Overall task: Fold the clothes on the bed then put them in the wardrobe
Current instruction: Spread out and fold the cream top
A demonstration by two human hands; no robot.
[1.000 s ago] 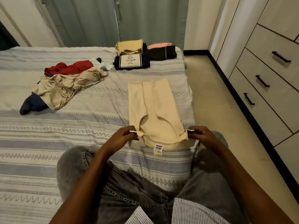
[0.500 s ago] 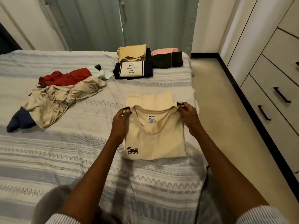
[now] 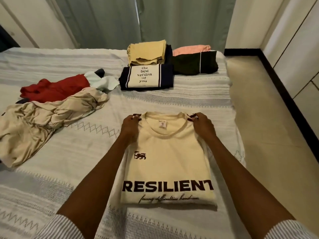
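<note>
A cream T-shirt (image 3: 168, 161) printed "RESILIENT" lies folded front-up on the bed (image 3: 69, 152) before me. My left hand (image 3: 130, 125) pinches its left shoulder and my right hand (image 3: 202, 125) pinches its right shoulder, at the far edge of the fold. Behind it sit folded clothes: a navy shirt with a text panel (image 3: 146, 77), a mustard piece (image 3: 146, 53), a dark green piece (image 3: 195, 62) and a pink one (image 3: 191, 49). Unfolded clothes lie to the left: a beige garment (image 3: 43, 121), a red one (image 3: 55, 88) and a pale mint one (image 3: 100, 81).
The wardrobe (image 3: 300, 54) with its drawers stands along the right wall, across a strip of tan floor (image 3: 262, 118). Grey-green curtains (image 3: 138, 21) hang behind the bed. The bed's right edge runs just beside the T-shirt.
Both hands carried the shirt's near end up and over to the far end, so the printed front now faces up. The view moved closer over the bed.
</note>
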